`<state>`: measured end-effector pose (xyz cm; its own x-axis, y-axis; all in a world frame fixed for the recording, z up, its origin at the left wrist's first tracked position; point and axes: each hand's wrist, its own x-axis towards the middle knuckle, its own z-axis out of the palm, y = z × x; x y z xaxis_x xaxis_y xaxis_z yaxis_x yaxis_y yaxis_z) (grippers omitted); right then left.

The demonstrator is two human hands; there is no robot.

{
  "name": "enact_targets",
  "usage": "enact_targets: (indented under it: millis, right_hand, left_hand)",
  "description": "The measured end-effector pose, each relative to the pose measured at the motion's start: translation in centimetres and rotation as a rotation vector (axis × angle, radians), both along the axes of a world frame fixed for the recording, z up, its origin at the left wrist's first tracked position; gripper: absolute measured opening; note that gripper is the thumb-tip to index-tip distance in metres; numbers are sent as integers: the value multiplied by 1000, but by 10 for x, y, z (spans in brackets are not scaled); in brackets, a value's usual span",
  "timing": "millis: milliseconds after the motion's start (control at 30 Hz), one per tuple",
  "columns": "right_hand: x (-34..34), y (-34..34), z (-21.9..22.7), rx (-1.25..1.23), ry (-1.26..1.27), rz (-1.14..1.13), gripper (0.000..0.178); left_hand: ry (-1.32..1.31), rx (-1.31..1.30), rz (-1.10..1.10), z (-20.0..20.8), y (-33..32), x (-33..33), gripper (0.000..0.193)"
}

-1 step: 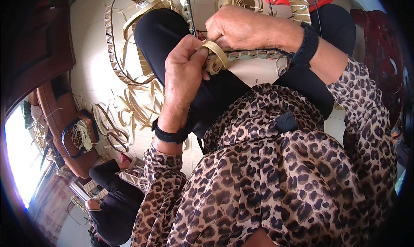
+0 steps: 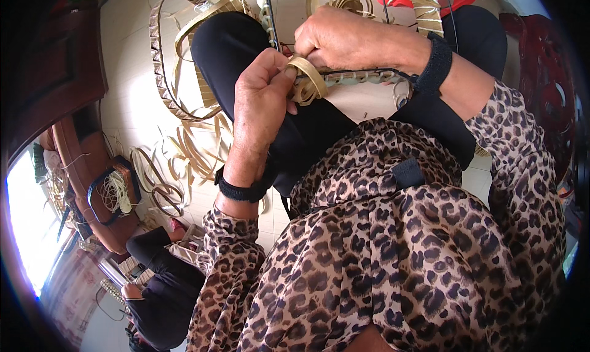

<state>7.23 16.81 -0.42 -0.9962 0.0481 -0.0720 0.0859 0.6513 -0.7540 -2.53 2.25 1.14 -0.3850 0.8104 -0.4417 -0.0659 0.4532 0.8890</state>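
My left hand (image 2: 261, 90) pinches a curled tan flat strip (image 2: 312, 80) between thumb and fingers, at the near left corner of a black frame (image 2: 362, 76). Pale wrapping runs along the frame, which lies over my lap. Against that same corner, my right hand (image 2: 335, 38) is closed with its knuckles up. Its fingertips are turned away, so what they grip is hidden. The two hands almost meet at the corner. The strip loops down over the frame's near edge beside my left thumb.
Beyond my left knee lies a large hoop-shaped woven band (image 2: 157, 57) on the pale floor. Loose tan strips (image 2: 200, 152) are strewn below it. Farther left are dark wooden furniture (image 2: 55, 75) and a bundle of pale strands (image 2: 117, 192). Another person's dark-clothed leg (image 2: 163, 290) shows at lower left.
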Motion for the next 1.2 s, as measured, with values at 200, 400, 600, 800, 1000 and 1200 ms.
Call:
enact_targets:
  millis: [200,400,600,800,1000,1200]
  right_hand:
    - [-2,-4,8,-102,9,-186,11]
    - [2,-1,6,-16,-84,6,14]
    - [10,-9,-19,71,1,-56,26]
    - [27,-24,-8,203,522,-508,15]
    - [60,-54,14,-799,-371,-711,31]
    - [49,-51,0,-1655,-428,-747,32]
  left_hand:
    - [253,110,75,-12,-3,10,6]
    - [247,145,200,-14,-3,16,4]
    - [174,3,101,-6,6,8,7]
    - [254,-10,64,-7,13,2,7]
    - [142,-29,-17,-12,11,-6,10]
    - [127,25,-66,-18,16,-4,13]
